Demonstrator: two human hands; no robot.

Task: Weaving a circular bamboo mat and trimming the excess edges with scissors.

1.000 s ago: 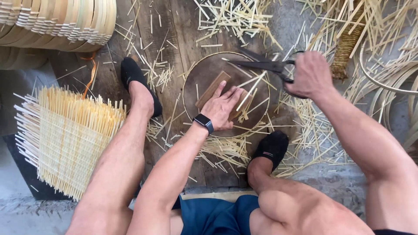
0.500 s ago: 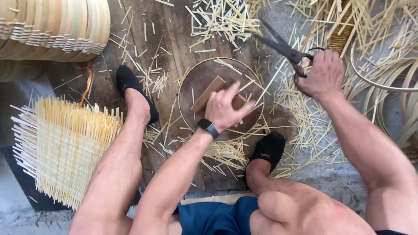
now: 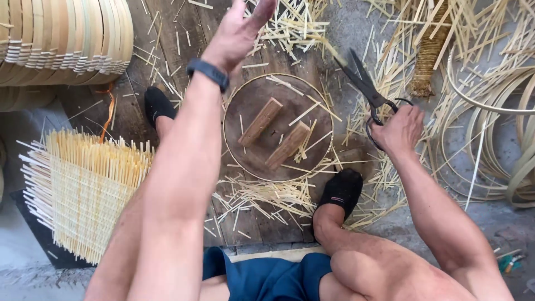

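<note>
The large black scissors [image 3: 365, 89] lie low over the ground to the right of the round wooden block, blades pointing up and to the left over scattered bamboo splinters, the two blades close together with only a thin gap at the tips. The right hand [image 3: 397, 129] has hold of them by the looped handles, fingers curled through and around the loops, knuckles toward the camera, so the hand is closed on the tool. The left hand [image 3: 239, 30] is raised high toward the top of the view, well above the block; its fingers are loosely spread and nothing shows in it, though the fingertips run out of frame. A dark band [image 3: 207, 72] sits on that wrist. Between the two arms is the round wooden block [image 3: 251, 150], dark and ringed by a thin pale hoop, with two short wooden pieces [image 3: 276, 134] lying slanted on it side by side and a few thin strips across them. Cut bamboo strips [image 3: 267, 195] litter the planks just below the block and between the two feet in black shoes [image 3: 341, 192]. To the left, a partly woven bamboo mat [image 3: 83, 189] bristles with loose ends; a stack of woven baskets [image 3: 61, 39] fills the upper left, and coiled bamboo hoops [image 3: 496, 134] lie at the right.
</note>
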